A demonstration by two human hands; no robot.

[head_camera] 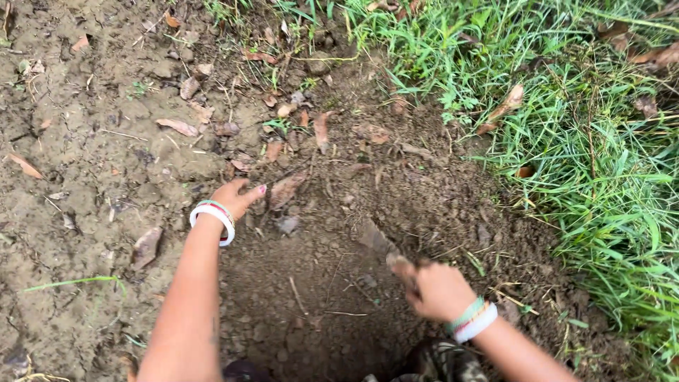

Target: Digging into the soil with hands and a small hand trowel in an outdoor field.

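I see no packages, labels, signs or screens anywhere around my hands (nothing printed or wrapped at all, near or far).

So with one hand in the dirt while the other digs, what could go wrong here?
The left hand rests on the soil just beyond the hole, so a stray stroke of the soil-caked digging tool in the right hand might hit its fingers. Loose soil piled at the rim may slide back in.

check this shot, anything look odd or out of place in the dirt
Nothing stands out. The right hand grips a soil-caked tool in dug earth, the left hand rests on the soil, and dry leaves lie scattered.
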